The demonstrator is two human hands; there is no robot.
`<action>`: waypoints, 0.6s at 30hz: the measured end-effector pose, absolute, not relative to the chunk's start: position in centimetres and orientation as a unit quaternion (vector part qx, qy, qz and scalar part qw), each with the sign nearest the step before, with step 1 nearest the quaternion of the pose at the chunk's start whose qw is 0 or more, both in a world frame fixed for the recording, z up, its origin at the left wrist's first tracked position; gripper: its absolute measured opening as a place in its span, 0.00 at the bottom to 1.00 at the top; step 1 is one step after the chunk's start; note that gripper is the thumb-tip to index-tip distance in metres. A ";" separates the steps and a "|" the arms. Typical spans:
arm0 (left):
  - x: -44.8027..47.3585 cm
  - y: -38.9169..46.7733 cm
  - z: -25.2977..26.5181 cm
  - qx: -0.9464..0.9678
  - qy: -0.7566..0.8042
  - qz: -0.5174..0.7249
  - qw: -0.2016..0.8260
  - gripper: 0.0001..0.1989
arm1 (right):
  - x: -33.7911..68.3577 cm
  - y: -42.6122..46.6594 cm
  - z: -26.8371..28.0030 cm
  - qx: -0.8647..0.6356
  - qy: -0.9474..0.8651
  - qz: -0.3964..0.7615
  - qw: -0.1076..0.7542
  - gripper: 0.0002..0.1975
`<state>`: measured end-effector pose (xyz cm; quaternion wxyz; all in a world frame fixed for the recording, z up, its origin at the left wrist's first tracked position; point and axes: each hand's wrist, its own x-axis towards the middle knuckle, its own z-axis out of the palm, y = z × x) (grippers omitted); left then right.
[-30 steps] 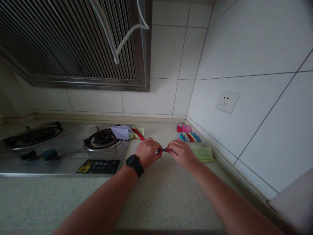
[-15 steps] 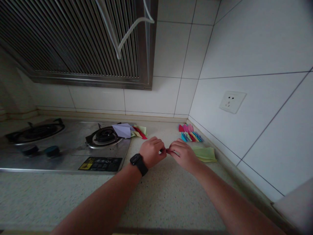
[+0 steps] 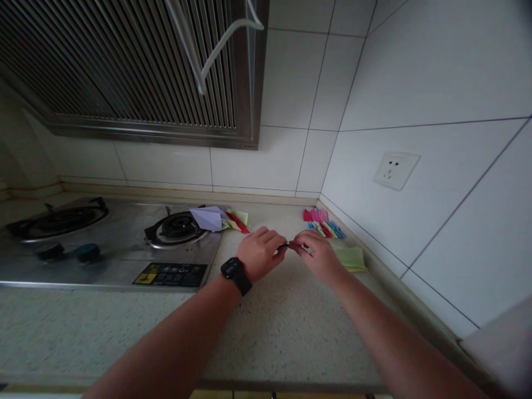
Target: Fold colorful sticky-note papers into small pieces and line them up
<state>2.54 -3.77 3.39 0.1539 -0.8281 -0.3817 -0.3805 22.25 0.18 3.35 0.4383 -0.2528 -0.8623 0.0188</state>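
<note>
Above the countertop [image 3: 266, 332], my left hand [image 3: 261, 254] and my right hand [image 3: 318, 256] are brought close together, fingertips almost meeting. Between them is a small dark strip [image 3: 284, 246] with a pale edge, possibly folded paper; most of it is covered by fingers. Both hands are closed in a pinch on it, the left at one end and the right at the other. A black watch is on my left wrist. Just beyond my right hand lie rows of small folded papers [image 3: 326, 228] in pink, red, blue and yellow. A light green paper sheet [image 3: 352, 259] rests beside that hand.
To the left is a gas stove [image 3: 120, 257] with two burners. A lilac folded paper [image 3: 208, 219] overlaps the right burner, with red [image 3: 238, 221] and pale green papers next to it. A range hood [image 3: 145, 72] hangs above. The tiled right wall carries a socket [image 3: 397, 170].
My hands have shifted slightly right and the right fingers have changed their pinch. More of the dark strip shows between the fingertips. The view has tilted down slightly.
</note>
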 end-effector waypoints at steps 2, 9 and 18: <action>2.5 -3.8 3.5 -0.835 -0.376 -0.369 0.159 0.07 | 22.4 0.2 3.4 -0.255 -0.857 0.023 0.446 0.02; 2.2 -3.6 3.2 -0.827 -0.386 -0.388 0.126 0.06 | 22.2 0.1 3.4 -0.243 -0.865 0.030 0.437 0.02; 2.3 -2.8 2.7 -0.852 -0.313 -0.407 0.106 0.05 | 22.0 0.2 2.9 -0.244 -0.869 0.042 0.428 0.03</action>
